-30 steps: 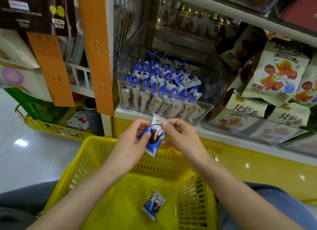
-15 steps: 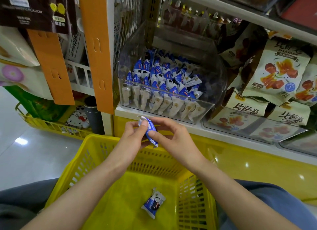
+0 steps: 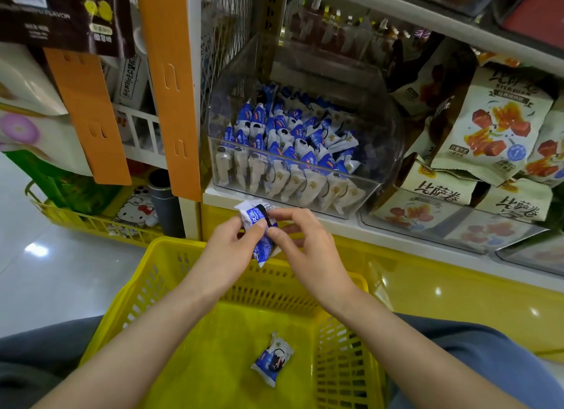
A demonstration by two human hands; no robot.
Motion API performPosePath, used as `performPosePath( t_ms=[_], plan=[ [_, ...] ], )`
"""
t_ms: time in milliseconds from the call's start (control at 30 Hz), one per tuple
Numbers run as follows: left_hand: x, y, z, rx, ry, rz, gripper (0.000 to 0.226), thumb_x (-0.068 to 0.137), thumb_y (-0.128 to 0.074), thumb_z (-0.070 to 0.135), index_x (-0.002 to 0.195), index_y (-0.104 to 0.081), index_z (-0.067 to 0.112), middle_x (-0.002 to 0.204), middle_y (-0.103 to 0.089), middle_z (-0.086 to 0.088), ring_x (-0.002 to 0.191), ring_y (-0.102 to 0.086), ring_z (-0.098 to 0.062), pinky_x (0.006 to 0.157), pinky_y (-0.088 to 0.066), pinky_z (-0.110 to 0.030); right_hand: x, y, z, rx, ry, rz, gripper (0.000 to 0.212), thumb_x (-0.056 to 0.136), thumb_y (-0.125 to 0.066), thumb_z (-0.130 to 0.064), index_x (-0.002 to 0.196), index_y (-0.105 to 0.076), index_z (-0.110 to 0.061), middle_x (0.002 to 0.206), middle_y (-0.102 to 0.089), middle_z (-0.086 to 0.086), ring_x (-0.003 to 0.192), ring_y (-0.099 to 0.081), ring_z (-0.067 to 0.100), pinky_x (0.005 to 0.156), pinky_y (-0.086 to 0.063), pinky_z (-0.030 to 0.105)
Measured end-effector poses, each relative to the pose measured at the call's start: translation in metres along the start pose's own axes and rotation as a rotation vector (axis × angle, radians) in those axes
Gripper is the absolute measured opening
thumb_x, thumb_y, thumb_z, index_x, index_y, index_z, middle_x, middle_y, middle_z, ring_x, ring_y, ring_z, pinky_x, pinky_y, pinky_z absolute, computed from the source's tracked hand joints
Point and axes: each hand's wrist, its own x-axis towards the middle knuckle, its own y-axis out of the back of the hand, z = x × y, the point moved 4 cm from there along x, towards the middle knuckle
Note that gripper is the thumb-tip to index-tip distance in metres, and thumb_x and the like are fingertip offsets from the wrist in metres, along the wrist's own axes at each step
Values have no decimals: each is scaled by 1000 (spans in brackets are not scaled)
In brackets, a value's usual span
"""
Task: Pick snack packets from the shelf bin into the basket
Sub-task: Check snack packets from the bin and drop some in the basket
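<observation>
One yellow basket (image 3: 171, 248) before the shelf (image 3: 351, 227), glossy floor (image 3: 61, 283) beside.

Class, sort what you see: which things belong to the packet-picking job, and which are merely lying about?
Belonging: blue-and-white snack packet held by left hand and right hand; second packet in yellow plastic basket; clear plastic shelf bin.
Lying about: beige printed snack bags; orange card strips; grey tube.

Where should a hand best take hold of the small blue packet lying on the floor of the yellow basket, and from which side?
Pinch the blue packet across its narrow middle, or by its white crimped end, coming straight down from above. It lies flat and alone on the basket floor, and the tall walls close off every side approach.
</observation>
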Motion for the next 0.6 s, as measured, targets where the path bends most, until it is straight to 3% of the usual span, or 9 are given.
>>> performPosePath(
  t_ms=[200,300,467,600],
  plan=[
    [1,0,-5,109,-35,-9,11,93,-50,23,88,-60,21,95,-66,-12,91,-64,-28,90,-48,-50,0,4,0,-37,1,40,20,86,-64,-23,106,-63,-19,101,-66,-6,82,-62,0,68,-47,6],
    [-1,-1,-3,223,-124,2,15,92,-52,23,79,-56,28,87,-59,-5,82,-59,-23,77,-48,-37,-1,5,0,-89,9,23,19,89,-60,-19,107,-64,-17,98,-69,-7,82,-62,0,71,-48,7],
    [-1,-3,-5,229,-105,-8,10,94,-50,20,94,-59,25,100,-64,-12,95,-62,-26,88,-48,-48,0,5,1,-160,-7,6,22,94,-51,-19,111,-65,-18,94,-71,-5,82,-62,3,73,-48,15],
    [0,-1,-6,155,-69,3,17,93,-52,21,106,-62,15,97,-69,-8,89,-66,-22,82,-54,-45,2,4,0,-99,-21,11,20,93,-53,-14,109,-65,-15,99,-71,-3,88,-63,3,78,-49,14]
  ],
)
